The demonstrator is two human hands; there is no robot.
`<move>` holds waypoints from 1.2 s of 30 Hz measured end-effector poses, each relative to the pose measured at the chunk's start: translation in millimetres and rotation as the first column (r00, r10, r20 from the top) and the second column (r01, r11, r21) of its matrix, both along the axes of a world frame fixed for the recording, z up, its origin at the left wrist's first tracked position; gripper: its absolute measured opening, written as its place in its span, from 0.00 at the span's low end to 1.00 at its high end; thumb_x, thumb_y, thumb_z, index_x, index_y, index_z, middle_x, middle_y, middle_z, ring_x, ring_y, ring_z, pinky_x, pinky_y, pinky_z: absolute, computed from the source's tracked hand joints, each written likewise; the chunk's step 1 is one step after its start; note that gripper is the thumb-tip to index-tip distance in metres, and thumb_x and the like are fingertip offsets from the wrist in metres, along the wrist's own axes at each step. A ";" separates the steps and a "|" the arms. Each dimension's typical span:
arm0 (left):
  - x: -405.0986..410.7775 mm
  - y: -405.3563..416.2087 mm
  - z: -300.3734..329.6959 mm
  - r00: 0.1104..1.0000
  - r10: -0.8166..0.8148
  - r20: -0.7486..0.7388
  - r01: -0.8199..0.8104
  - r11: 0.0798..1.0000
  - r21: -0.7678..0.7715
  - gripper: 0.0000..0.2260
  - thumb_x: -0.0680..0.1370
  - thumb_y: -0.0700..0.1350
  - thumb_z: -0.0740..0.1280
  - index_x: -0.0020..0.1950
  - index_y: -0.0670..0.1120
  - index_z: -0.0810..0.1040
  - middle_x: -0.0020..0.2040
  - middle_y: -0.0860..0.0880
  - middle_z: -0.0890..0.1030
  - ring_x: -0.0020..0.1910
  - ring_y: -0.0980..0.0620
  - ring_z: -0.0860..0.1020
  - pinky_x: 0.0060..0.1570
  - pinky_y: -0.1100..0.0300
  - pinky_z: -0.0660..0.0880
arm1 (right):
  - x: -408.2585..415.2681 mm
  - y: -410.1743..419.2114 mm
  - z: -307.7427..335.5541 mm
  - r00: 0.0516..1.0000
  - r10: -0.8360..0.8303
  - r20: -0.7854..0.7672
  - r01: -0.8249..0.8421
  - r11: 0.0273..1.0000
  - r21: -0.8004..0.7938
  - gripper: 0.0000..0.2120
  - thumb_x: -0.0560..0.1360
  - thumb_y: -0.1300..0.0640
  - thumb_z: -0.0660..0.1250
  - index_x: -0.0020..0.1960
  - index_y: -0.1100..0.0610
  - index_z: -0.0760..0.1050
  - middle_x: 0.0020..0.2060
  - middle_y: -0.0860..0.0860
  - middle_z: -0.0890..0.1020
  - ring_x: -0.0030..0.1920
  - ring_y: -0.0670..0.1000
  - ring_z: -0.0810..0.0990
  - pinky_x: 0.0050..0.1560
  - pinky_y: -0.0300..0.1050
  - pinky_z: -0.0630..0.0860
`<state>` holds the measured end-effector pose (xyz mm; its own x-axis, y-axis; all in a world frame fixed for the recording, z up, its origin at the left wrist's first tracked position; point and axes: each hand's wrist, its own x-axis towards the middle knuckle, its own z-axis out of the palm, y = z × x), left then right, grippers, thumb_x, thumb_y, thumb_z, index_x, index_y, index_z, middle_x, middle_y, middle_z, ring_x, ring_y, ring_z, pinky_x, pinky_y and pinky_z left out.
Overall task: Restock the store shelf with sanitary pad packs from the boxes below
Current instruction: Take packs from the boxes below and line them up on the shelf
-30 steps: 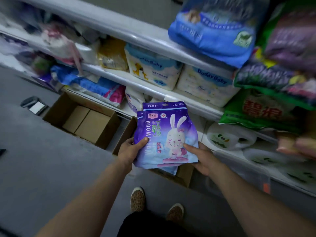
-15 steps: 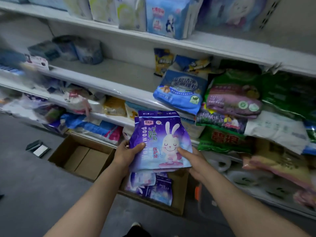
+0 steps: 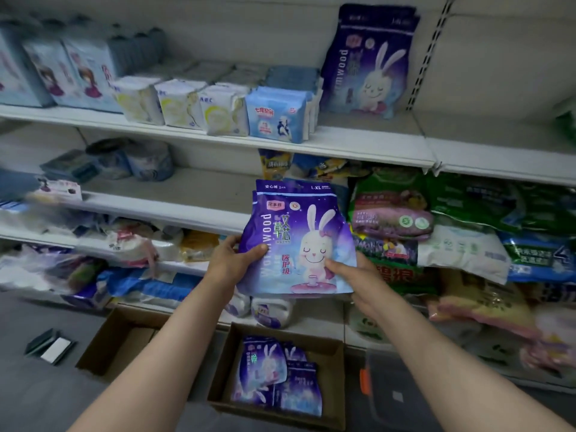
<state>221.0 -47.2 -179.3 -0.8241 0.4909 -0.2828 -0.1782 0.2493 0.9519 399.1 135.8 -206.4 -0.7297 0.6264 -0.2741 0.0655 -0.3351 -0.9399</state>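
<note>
1. Head view. Both hands hold a purple rabbit-print pad pack [image 3: 297, 238] upright in front of the middle shelves, print facing the camera.
2. Left hand [image 3: 232, 263]: grips the pack's lower left edge, thumb laid across the front, fingers curled behind.
3. Right hand [image 3: 355, 275]: grips the lower right corner, thumb on the front over the rabbit's base, fingers behind the pack.
4. A second pack edge shows just behind the front one at its top left; cannot tell how many are held.
5. Top shelf [image 3: 358, 145]: a matching shelved purple pack [image 3: 367, 60] stands upright against the back wall, just right of a blue-and-white pack row [image 3: 277, 116].
6. Floor below: an open cardboard box [image 3: 330, 378] with more purple packs [image 3: 274, 378] lying inside, directly under the held pack. A second open box [image 3: 106, 347] sits to its left.
7. Right of the held pack: green and pink bags [image 3: 392, 213] stacked on the middle shelves.
</note>
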 end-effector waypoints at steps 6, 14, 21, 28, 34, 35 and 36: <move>-11.0 18.9 38.3 0.984 -0.137 -0.115 0.141 0.990 0.024 0.23 0.70 0.46 0.79 0.62 0.46 0.77 0.51 0.46 0.84 0.44 0.50 0.84 0.42 0.57 0.80 | 9.5 5.5 23.9 0.993 -0.108 -0.051 0.112 0.991 0.070 0.24 0.66 0.65 0.78 0.61 0.58 0.79 0.53 0.56 0.86 0.54 0.57 0.85 0.61 0.56 0.79; -13.2 61.0 88.6 0.962 -0.193 -0.195 0.219 0.968 0.124 0.22 0.69 0.46 0.80 0.60 0.46 0.79 0.53 0.48 0.84 0.50 0.48 0.84 0.54 0.49 0.81 | 18.9 25.5 73.6 0.954 -0.212 -0.213 0.242 0.962 0.128 0.21 0.69 0.71 0.74 0.60 0.59 0.79 0.54 0.58 0.85 0.56 0.60 0.84 0.61 0.59 0.78; -16.7 117.8 143.7 0.946 -0.204 -0.252 0.256 0.947 0.193 0.21 0.71 0.43 0.78 0.63 0.44 0.79 0.53 0.46 0.84 0.45 0.50 0.83 0.42 0.56 0.80 | 12.3 80.3 132.4 0.938 -0.245 -0.245 0.301 0.926 0.228 0.22 0.69 0.71 0.75 0.61 0.60 0.79 0.54 0.57 0.85 0.54 0.58 0.85 0.58 0.54 0.80; -28.0 186.5 185.0 0.876 -0.159 -0.455 0.194 0.981 0.031 0.23 0.70 0.52 0.79 0.63 0.49 0.81 0.54 0.51 0.85 0.49 0.49 0.84 0.55 0.48 0.80 | -6.2 158.6 173.7 0.947 -0.229 -0.224 0.294 0.899 0.323 0.21 0.69 0.70 0.76 0.61 0.61 0.78 0.53 0.57 0.86 0.52 0.57 0.85 0.56 0.52 0.81; -38.9 243.0 209.0 0.832 -0.119 -0.542 0.102 0.993 -0.061 0.17 0.72 0.52 0.78 0.58 0.47 0.83 0.50 0.48 0.85 0.46 0.48 0.83 0.51 0.51 0.81 | -34.0 223.4 193.6 0.957 -0.208 -0.201 0.267 0.906 0.330 0.20 0.68 0.70 0.77 0.58 0.59 0.79 0.50 0.56 0.87 0.53 0.58 0.85 0.60 0.59 0.80; -39.0 251.0 209.5 0.815 -0.120 -0.567 0.080 0.992 -0.094 0.17 0.72 0.52 0.77 0.57 0.46 0.83 0.50 0.47 0.86 0.48 0.47 0.83 0.53 0.49 0.80 | -37.4 233.6 193.3 0.957 -0.217 -0.193 0.272 0.902 0.334 0.19 0.67 0.70 0.77 0.56 0.58 0.79 0.50 0.56 0.87 0.52 0.58 0.85 0.59 0.59 0.80; -38.1 257.5 209.9 0.795 -0.124 -0.594 0.063 0.990 -0.123 0.16 0.72 0.52 0.76 0.57 0.46 0.83 0.51 0.46 0.86 0.50 0.45 0.83 0.54 0.48 0.79 | -40.6 243.1 193.1 0.958 -0.222 -0.180 0.273 0.899 0.342 0.19 0.67 0.69 0.78 0.54 0.58 0.79 0.49 0.56 0.87 0.52 0.58 0.86 0.59 0.60 0.80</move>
